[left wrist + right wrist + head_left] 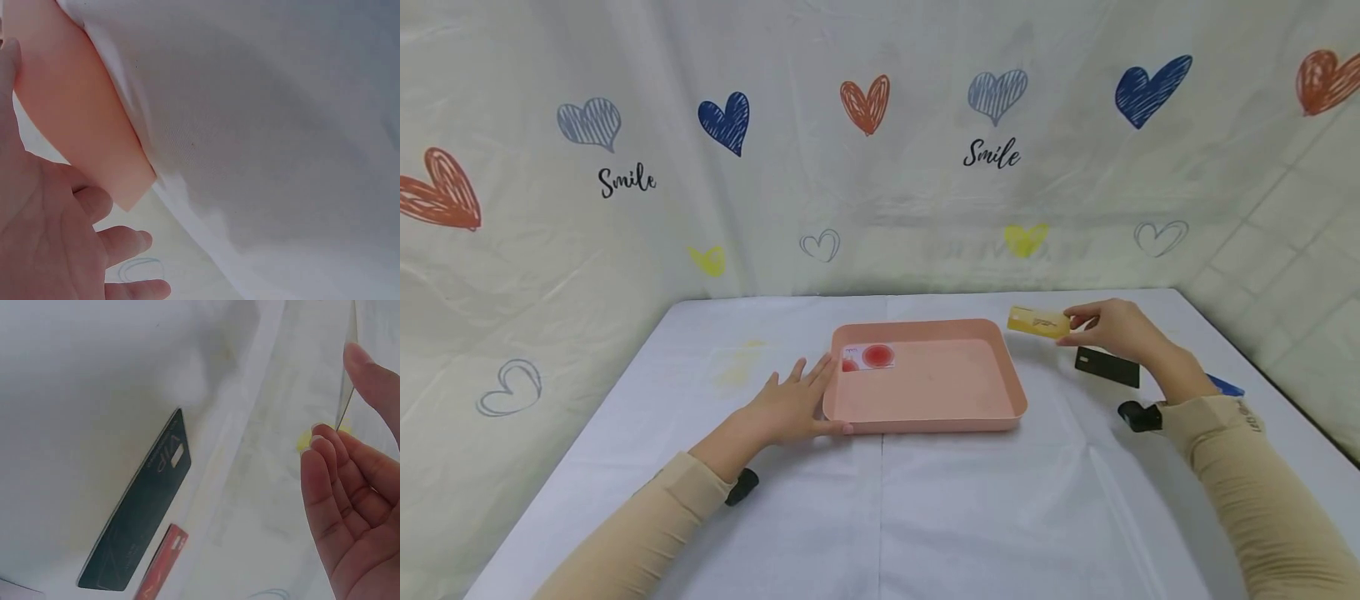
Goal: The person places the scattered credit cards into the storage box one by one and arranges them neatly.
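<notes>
A pink tray (pixel 925 377) lies on the white-covered table. Its left side is touched by my left hand (pixel 790 404), fingers spread, thumb at the near left corner; the left wrist view shows this hand (pixel 50 231) beside the tray wall (pixel 81 100). Inside the tray, toward its far left corner, is a white card with red round prints (pixel 868 357). Raised right of the tray, a yellow card (pixel 1037 322) is pinched between the thumb and fingers of my right hand (pixel 1116 329). In the right wrist view that card (pixel 345 394) appears edge-on.
Below my right hand lies a black card (pixel 1107 367) marked VIP. A red card (pixel 161 562) shows beside it in the right wrist view. A blue card (pixel 1225 385) is partly hidden by my right wrist. A heart-printed curtain (pixel 925 200) hangs behind the table.
</notes>
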The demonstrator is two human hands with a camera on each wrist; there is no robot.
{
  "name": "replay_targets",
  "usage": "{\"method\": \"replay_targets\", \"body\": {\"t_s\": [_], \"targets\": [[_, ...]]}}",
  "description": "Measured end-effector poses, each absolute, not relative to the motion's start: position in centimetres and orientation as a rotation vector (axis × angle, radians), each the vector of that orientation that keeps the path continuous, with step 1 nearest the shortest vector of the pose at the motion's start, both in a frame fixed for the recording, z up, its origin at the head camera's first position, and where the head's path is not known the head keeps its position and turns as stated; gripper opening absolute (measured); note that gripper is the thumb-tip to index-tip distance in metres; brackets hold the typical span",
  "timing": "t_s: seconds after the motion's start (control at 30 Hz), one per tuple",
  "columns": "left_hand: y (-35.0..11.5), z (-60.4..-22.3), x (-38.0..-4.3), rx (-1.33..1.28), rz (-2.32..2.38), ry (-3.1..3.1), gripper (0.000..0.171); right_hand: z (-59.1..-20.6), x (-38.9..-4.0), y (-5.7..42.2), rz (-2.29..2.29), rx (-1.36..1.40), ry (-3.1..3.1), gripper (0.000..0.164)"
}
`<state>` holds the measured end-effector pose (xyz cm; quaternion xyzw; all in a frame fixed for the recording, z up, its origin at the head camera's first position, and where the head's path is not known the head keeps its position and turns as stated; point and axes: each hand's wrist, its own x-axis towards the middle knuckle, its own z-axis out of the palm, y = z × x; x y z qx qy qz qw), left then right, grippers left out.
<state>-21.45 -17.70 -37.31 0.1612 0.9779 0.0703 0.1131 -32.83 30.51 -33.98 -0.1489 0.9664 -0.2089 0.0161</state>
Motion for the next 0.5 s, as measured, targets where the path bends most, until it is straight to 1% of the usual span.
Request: {"method": "replay_targets", "body": {"t_s": [0.5], "targets": [[-17.6,-37.1,-21.3,0.469,0.211,2.867,0.114,-32.8,-31.5,27.7,-0.670,-0.594,2.998,0.065]]}}
